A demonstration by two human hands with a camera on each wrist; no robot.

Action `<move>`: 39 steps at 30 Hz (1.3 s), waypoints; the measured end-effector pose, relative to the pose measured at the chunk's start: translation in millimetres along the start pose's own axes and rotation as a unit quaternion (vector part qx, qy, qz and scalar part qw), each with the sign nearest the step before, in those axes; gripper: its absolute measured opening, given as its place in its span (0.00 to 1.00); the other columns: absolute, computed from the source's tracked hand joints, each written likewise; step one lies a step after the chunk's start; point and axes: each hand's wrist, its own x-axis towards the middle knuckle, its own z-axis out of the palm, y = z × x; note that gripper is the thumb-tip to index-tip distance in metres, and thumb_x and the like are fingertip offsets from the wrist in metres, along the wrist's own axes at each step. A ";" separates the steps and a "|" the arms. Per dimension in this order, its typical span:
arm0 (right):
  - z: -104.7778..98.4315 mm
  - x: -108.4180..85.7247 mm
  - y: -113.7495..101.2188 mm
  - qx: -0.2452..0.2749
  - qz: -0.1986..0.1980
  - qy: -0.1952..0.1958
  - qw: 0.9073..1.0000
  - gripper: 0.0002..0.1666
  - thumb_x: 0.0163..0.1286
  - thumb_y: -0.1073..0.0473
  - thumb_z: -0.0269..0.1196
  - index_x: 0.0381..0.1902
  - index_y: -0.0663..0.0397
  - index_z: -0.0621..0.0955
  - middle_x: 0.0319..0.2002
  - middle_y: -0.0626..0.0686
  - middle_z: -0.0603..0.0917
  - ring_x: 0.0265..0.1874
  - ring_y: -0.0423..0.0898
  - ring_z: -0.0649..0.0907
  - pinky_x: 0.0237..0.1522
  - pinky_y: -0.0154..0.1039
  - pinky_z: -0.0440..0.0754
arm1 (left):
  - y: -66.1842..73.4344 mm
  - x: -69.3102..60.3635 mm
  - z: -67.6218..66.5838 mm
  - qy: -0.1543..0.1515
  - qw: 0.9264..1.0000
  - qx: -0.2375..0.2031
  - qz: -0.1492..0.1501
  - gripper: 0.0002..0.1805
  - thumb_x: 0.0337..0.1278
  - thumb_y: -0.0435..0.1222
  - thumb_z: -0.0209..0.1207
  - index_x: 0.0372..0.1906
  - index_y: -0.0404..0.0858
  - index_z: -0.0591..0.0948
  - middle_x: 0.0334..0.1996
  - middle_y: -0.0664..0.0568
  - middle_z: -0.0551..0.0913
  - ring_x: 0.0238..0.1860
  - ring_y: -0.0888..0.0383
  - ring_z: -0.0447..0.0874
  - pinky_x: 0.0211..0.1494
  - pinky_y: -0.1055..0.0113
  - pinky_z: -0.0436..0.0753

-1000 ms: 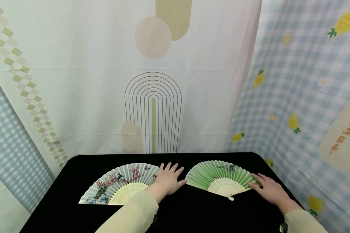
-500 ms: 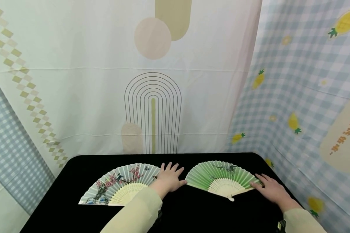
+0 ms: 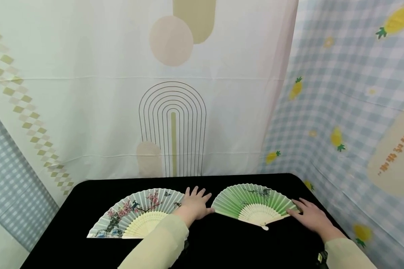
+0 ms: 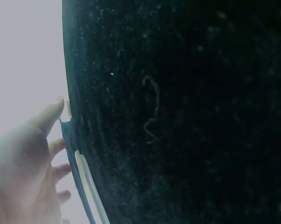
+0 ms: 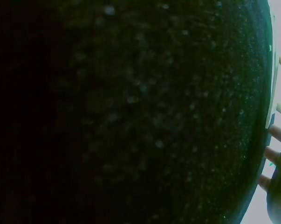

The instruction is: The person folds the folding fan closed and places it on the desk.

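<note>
Two spread folding fans lie on a black table. The floral fan (image 3: pixel 134 209) has pink blossoms on pale pleats and cream ribs. My left hand (image 3: pixel 195 205) is at its right end with fingers spread, the thumb pointing to the left tip of the green fan (image 3: pixel 252 200); the forearm covers part of the floral fan. My right hand (image 3: pixel 311 216) touches the right end of the green fan with its fingertips, fingers extended. In the left wrist view the left hand (image 4: pixel 26 168) shows spread fingers near a pale fan edge (image 4: pixel 89 186).
The black table (image 3: pixel 235 246) has rounded far corners. A white curtain (image 3: pixel 97 112) with arches and circles hangs behind it, and a blue checked cloth (image 3: pixel 350 112) with pineapples hangs on the right.
The head view has shifted slightly. My right hand has moved a little outward with the green fan's right end; my left hand keeps nearly the same place.
</note>
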 end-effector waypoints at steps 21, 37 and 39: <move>-2.8 3.9 -5.8 -0.002 -0.019 0.015 1.000 0.49 0.72 0.28 0.49 0.73 0.61 0.66 0.69 0.76 0.60 0.64 0.78 0.61 0.53 0.79 0.62 | 1.9 2.0 -6.8 -0.018 1.000 -0.022 -0.002 0.36 0.67 0.63 0.49 0.75 0.57 0.64 0.76 0.54 0.58 0.78 0.46 0.47 0.77 0.43 0.48; 0.9 1.8 -0.3 -0.011 -0.010 0.011 1.000 0.49 0.72 0.27 0.49 0.72 0.60 0.68 0.69 0.76 0.62 0.64 0.78 0.62 0.53 0.79 0.62 | 7.0 2.6 -7.4 -0.026 0.998 -0.065 -0.003 0.35 0.67 0.62 0.50 0.75 0.56 0.65 0.76 0.51 0.58 0.78 0.44 0.46 0.77 0.41 0.47; 1.5 1.2 0.4 -0.011 -0.009 0.011 1.000 0.49 0.72 0.27 0.49 0.72 0.60 0.67 0.69 0.76 0.62 0.64 0.78 0.62 0.53 0.79 0.62 | 7.4 2.4 -7.2 -0.029 0.997 -0.072 -0.001 0.36 0.67 0.62 0.50 0.75 0.55 0.65 0.77 0.50 0.58 0.78 0.44 0.46 0.77 0.41 0.46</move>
